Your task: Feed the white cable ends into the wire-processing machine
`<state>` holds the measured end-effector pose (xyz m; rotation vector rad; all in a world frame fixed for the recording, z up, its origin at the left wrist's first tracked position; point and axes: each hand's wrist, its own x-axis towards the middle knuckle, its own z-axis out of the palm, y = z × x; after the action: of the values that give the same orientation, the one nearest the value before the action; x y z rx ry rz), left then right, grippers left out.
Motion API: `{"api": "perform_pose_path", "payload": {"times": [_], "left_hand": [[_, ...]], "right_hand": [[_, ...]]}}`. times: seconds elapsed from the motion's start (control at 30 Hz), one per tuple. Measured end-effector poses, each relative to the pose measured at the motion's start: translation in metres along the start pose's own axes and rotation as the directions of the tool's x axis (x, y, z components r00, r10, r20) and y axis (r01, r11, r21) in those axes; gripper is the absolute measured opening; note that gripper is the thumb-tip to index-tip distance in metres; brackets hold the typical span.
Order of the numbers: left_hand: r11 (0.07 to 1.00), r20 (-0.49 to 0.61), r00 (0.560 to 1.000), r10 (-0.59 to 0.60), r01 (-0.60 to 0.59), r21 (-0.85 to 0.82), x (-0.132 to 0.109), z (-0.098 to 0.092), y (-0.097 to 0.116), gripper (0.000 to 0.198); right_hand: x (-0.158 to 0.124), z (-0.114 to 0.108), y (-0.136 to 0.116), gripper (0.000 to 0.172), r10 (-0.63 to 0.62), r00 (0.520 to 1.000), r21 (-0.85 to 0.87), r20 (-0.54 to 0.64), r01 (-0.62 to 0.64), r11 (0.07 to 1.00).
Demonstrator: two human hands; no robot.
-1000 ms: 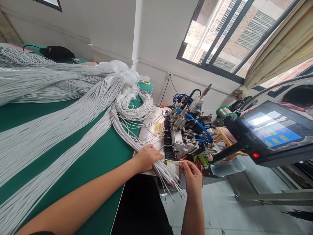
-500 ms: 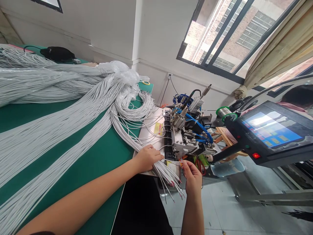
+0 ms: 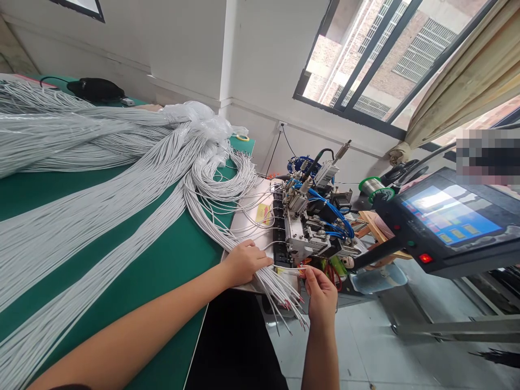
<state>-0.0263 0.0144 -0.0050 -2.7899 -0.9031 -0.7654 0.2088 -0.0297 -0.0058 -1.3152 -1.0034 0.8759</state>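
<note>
Wire pinched just past the counter's edge.
The right hand's fingers pinch one end, with floor opening out to the right; the left hand's fingers curl over the bundle, its loose tips hanging beyond the plate's edge. Green counter shows between the cables and its slanting edge. The machine crowds just beyond the wire; the screen juts out at right.

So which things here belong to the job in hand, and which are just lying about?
Likely in the job: single pale cable pinched in right hand; pale cable bundle under left hand; blue-hosed machine, cables running to it.

Apparently just lying about: black pouch; yellow ring.
</note>
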Motion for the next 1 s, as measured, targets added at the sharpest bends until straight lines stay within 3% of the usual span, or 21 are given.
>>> {"api": "perform_pose_path", "payload": {"times": [0.13,0.3,0.47,0.63,0.73,0.83,0.93,1.0], "left_hand": [[1.000,-0.049,0.999,0.017,-0.016,0.014,-0.002,0.000,0.000,0.038],[0.996,-0.088,0.993,0.083,-0.080,0.035,-0.004,-0.001,0.000,0.039],[0.991,-0.113,0.986,0.123,-0.116,0.074,-0.001,-0.004,0.003,0.028],[0.988,-0.119,0.984,0.136,-0.126,0.090,0.000,-0.003,0.004,0.025],[0.989,-0.109,0.985,0.134,-0.125,0.084,-0.001,-0.005,0.004,0.029],[0.991,-0.087,0.990,0.109,-0.101,0.092,-0.001,-0.008,0.006,0.041],[0.990,-0.104,0.992,0.073,-0.060,0.129,-0.001,-0.008,0.007,0.040],[0.989,-0.150,0.988,0.040,-0.018,0.144,0.000,-0.007,0.008,0.032]], "right_hand": [[0.000,0.003,-0.010,0.033,-0.052,0.997,0.090,0.048,0.048,0.995],[0.002,0.007,-0.022,0.022,-0.056,0.974,0.173,0.220,0.018,0.985],[0.003,0.013,-0.031,0.024,-0.010,0.938,0.187,0.346,-0.058,0.981],[0.000,0.021,-0.034,0.026,0.001,0.929,0.160,0.370,-0.065,0.985],[0.003,0.020,-0.031,0.028,-0.059,0.950,0.091,0.308,0.033,0.995],[0.012,0.012,-0.026,0.029,-0.182,0.958,-0.109,0.221,0.209,0.972],[0.022,-0.002,-0.022,0.028,-0.225,0.933,-0.346,0.280,0.316,0.883],[0.026,-0.009,-0.020,0.027,-0.194,0.927,-0.395,0.320,0.316,0.862]]}}
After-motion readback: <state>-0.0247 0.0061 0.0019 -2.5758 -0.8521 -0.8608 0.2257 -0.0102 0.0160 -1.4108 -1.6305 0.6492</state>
